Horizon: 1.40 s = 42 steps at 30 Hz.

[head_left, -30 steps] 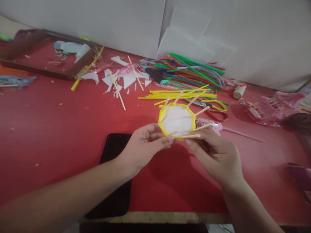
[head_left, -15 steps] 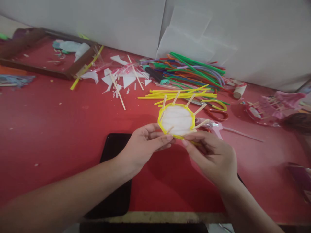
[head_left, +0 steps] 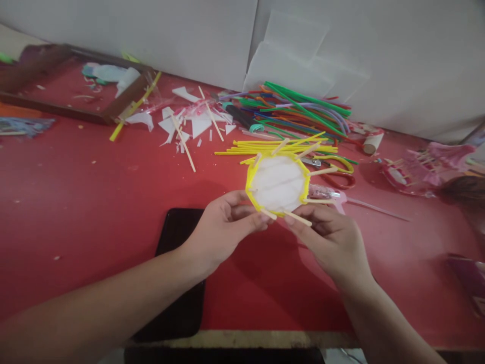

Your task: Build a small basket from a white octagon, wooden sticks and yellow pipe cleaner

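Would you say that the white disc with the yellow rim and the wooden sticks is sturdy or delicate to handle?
Probably delicate. The disc looks thin and light, since fingertips of the left hand and right hand alone hold it up. Its thin sticks jut past the rim and would likely snap or shift if squeezed. Being flat, it should not roll.

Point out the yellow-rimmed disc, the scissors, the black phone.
yellow-rimmed disc (head_left: 278, 183), head view, white centre.
scissors (head_left: 339, 172), head view, handle loops.
black phone (head_left: 178, 283), head view, dark screen.
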Tool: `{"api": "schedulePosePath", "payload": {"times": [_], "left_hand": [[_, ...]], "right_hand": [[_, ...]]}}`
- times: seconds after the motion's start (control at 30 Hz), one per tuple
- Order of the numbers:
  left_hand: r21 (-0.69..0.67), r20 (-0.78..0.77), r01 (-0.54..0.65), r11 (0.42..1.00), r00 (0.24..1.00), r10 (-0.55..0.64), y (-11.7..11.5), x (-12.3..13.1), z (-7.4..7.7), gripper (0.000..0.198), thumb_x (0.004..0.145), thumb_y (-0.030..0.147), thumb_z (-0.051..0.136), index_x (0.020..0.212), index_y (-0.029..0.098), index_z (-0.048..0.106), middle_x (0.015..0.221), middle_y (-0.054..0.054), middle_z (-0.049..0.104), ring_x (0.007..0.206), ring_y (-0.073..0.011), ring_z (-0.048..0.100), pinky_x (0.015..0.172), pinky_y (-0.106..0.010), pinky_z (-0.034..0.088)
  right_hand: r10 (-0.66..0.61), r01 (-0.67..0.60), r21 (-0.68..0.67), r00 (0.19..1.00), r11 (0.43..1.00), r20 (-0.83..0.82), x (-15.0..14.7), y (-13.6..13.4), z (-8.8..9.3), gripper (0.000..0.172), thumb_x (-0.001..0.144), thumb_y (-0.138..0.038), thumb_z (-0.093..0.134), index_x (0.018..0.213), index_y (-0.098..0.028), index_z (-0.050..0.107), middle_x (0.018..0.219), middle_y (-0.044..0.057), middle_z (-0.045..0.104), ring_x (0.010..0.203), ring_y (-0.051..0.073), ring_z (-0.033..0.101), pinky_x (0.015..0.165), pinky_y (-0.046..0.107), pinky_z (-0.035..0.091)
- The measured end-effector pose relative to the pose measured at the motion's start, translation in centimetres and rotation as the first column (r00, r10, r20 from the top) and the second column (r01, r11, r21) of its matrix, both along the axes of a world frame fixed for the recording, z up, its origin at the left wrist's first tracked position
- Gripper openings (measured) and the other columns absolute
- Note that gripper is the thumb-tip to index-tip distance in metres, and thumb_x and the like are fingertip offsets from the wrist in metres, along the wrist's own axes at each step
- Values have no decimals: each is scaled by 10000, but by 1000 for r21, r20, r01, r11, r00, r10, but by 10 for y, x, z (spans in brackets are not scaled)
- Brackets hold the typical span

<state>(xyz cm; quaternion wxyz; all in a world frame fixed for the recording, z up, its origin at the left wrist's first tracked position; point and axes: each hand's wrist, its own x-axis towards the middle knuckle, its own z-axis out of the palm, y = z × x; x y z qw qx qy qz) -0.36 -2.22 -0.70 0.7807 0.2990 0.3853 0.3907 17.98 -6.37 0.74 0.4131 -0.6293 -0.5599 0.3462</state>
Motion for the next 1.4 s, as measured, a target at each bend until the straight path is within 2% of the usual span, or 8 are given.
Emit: {"api": "schedulePosePath", "payload": {"times": [0.13,0.3,0.43,0.67,0.83,1.0,1.17,1.4], "left_hand": [[30,-15,4,1000,1000,-3,0,0,3,310,694,224,877,954,160,721,832,-30,796,796,-147,745,823,-264,592],[83,-37,32,996,999,-29,1,0,3,304,717,240,860,979,163,727,866,-41,800,809,-161,745,825,-281,594],[110,-62,55,992,997,-49,1,0,2,324,735,251,848,1019,175,713,908,-43,799,842,-159,740,836,-268,583],[167,-69,85,982,995,-74,0,-1,4,442,701,202,862,1108,209,692,1120,-54,772,1027,-211,722,923,-296,556],[151,-80,121,981,991,-110,0,-1,6,398,694,245,867,1064,183,737,1078,-79,787,1007,-252,736,935,-354,566],[140,-34,137,981,990,-134,1,0,2,341,694,230,869,1016,196,761,1042,-52,798,1015,-231,739,901,-297,579],[130,21,148,980,988,-152,0,0,1,300,783,268,814,1068,198,752,1073,-62,793,1052,-210,731,927,-272,566],[123,139,154,980,976,-170,-2,-3,3,168,866,242,735,1027,204,765,1048,-49,798,952,-158,755,880,-219,574]], "right_hand": [[8,-8,-15,999,1000,-31,2,2,4,141,828,-327,715,755,-207,730,635,-3,664,582,122,600,530,219,501],[67,-91,-143,984,985,-167,6,5,5,263,820,-378,719,649,-181,684,529,-12,590,465,91,496,434,216,404],[27,-54,-133,981,990,-194,2,6,4,295,809,-357,724,594,-175,638,501,-26,551,445,72,453,424,205,372],[23,-41,-100,985,994,-172,-2,2,-2,173,806,-341,711,722,-191,730,617,26,641,571,132,551,484,242,456],[36,-58,-115,981,992,-189,0,2,-2,206,803,-359,721,693,-184,711,597,25,620,554,127,530,483,249,462],[37,-68,-135,974,988,-223,0,6,0,216,768,-330,753,634,-179,677,551,-16,571,494,83,459,458,214,405],[50,-108,-149,937,983,-347,9,8,-6,322,786,-399,762,603,-179,614,501,-49,479,460,62,365,433,211,307],[32,-136,-215,902,967,-430,17,8,-9,344,786,-433,773,628,-181,600,503,-72,416,464,55,293,445,220,232]]}}
